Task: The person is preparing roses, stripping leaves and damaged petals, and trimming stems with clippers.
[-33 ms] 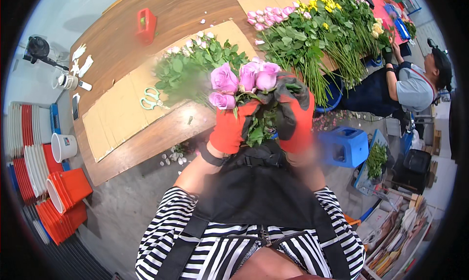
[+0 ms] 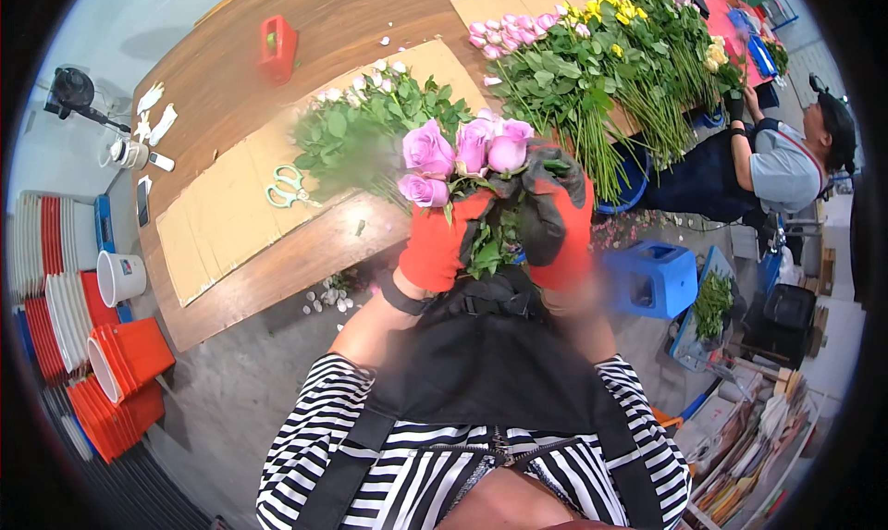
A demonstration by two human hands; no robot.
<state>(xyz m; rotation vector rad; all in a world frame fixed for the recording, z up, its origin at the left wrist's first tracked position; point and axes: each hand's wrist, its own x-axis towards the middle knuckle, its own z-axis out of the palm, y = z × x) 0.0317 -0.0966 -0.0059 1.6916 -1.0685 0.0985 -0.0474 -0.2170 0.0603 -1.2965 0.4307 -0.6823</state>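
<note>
A small bunch of lilac-pink roses (image 2: 472, 147) is held in front of my chest, blooms toward the table and leafy stems hanging down. My left hand (image 2: 442, 239), in a red glove with dark grip coating, is closed around the stems just below the blooms. My right hand (image 2: 560, 215), gloved the same way, presses against the right side of the bunch with its fingers curled. A bit of green leaf (image 2: 556, 167) pokes out between those fingers; the fingertips are partly hidden. Green-handled scissors (image 2: 289, 187) lie on the cardboard to the left.
Pale pink roses (image 2: 379, 104) lie on cardboard (image 2: 217, 220) beyond my hands. Pink and yellow roses (image 2: 592, 67) are heaped farther right, where a co-worker (image 2: 786, 165) handles flowers. A red tape dispenser (image 2: 276, 51) sits on the table. A blue stool (image 2: 652, 278) stands right; buckets (image 2: 129, 354) stand left.
The roses and both gloved hands have shifted only very slightly. Both hands keep the same grip.
</note>
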